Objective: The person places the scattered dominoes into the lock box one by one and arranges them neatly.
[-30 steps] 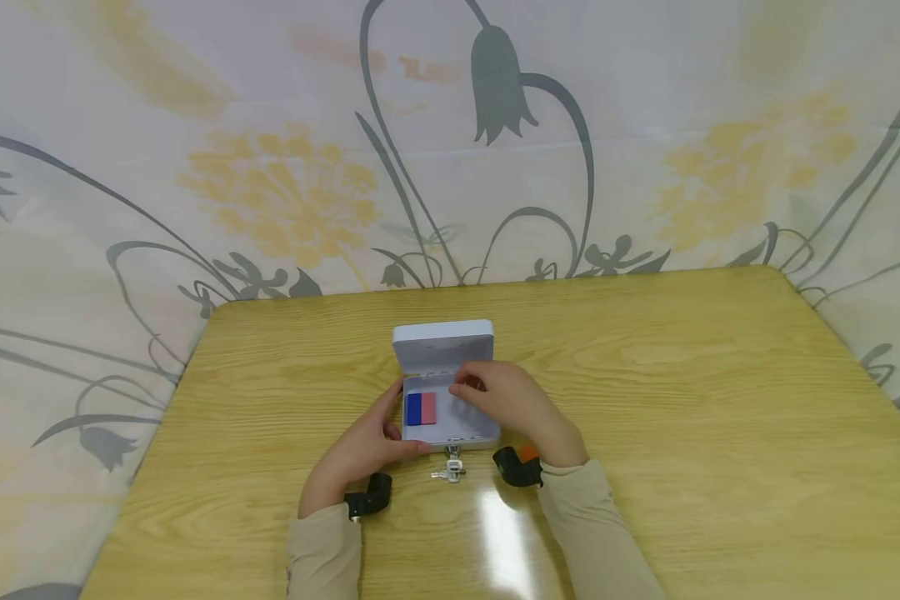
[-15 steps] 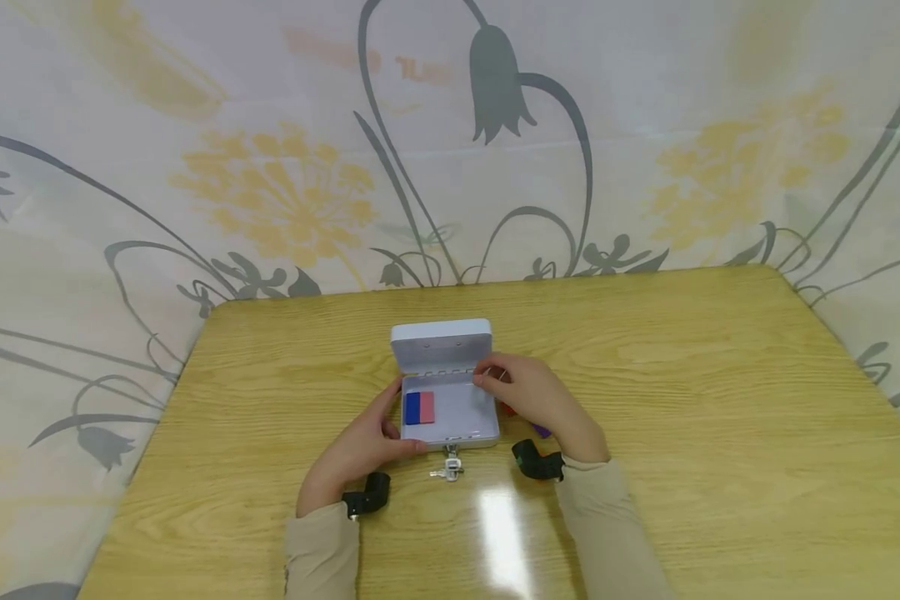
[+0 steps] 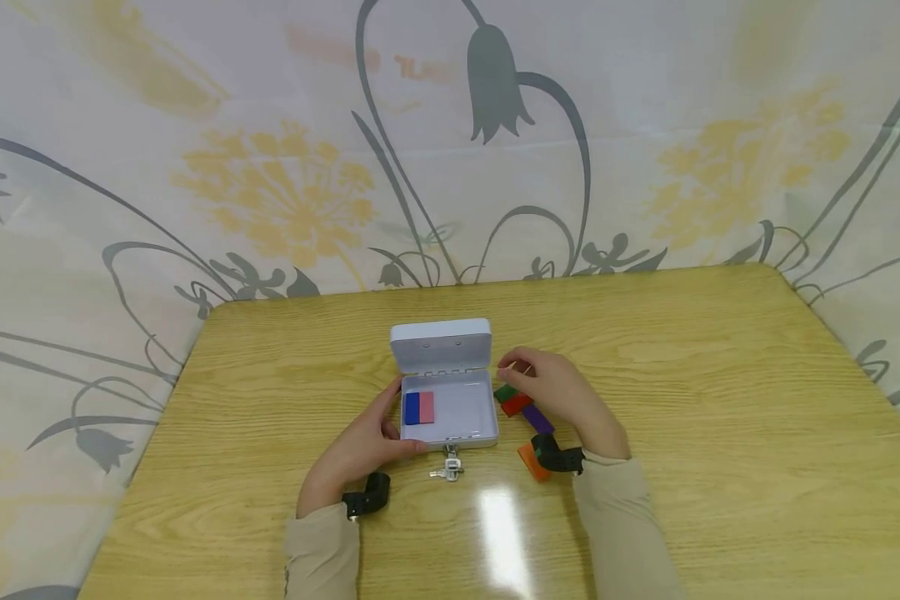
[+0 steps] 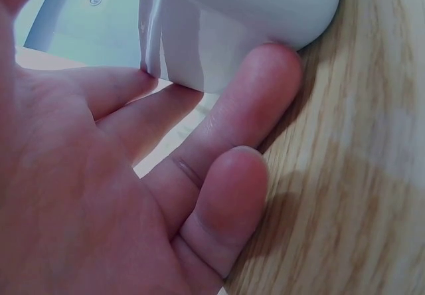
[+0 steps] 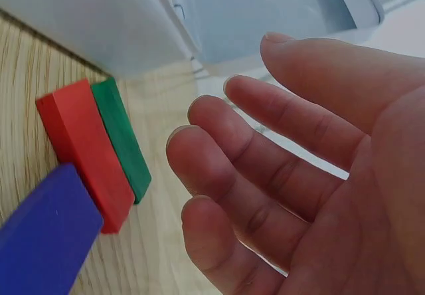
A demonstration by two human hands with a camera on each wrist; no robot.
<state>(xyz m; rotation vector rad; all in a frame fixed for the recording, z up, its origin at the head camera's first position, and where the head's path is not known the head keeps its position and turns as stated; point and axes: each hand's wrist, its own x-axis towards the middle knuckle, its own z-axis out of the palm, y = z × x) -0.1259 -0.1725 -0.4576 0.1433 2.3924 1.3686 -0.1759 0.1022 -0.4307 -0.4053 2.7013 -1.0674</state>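
A white metal box (image 3: 457,408) stands with its lid (image 3: 441,346) raised. Inside, at its left end, a blue block (image 3: 412,408) and a pink block (image 3: 427,407) lie side by side. My left hand (image 3: 363,442) holds the box's left side, thumb at the front edge and fingers towards the back corner. To the right of the box, my right hand (image 3: 558,387) hovers over a green block (image 5: 123,139), a red block (image 5: 89,152) and a purple block (image 5: 53,232). Its fingers are loosely bent around nothing, as the right wrist view shows.
Small keys (image 3: 450,468) hang at the box's front lock. An orange block (image 3: 532,461) lies right of the box, partly under the right wrist camera (image 3: 555,456). The wooden table (image 3: 720,400) ends at a flower-patterned curtain (image 3: 285,192).
My right hand has moved right, from above the inside of the box to above the loose blocks, which now show. My left hand and the box have stayed in place.
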